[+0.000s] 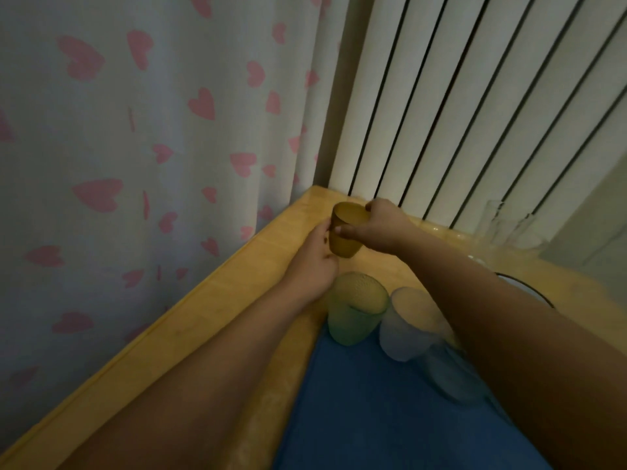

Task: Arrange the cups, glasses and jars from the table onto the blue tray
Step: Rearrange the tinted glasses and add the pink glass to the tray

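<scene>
Right hand (380,228): up over the far corner of the table, fingers and thumb curled round the rim end of the amber cup (347,230), a firm grip from its right side
Left hand (314,262): just below and left of the right hand, fingers reaching up to touch the cup's left wall and base, cradling rather than clamping (whether they truly curl round it, I cannot tell)
Amber cup: held in the air between both hands, tilted, mouth towards the curtain (135,130), clear of the table
Green cup (356,312): right under the left wrist, standing at the far edge of the blue tray (373,418)
Frosted cup (412,322): just right of the green one, below the right forearm, also on the tray
Clear glass (451,378): nearer still, partly hidden by the right forearm, blurred
Tall clear glasses (502,225): well right of the right hand, on the yellow table (237,276) by the blinds (458,96)
</scene>
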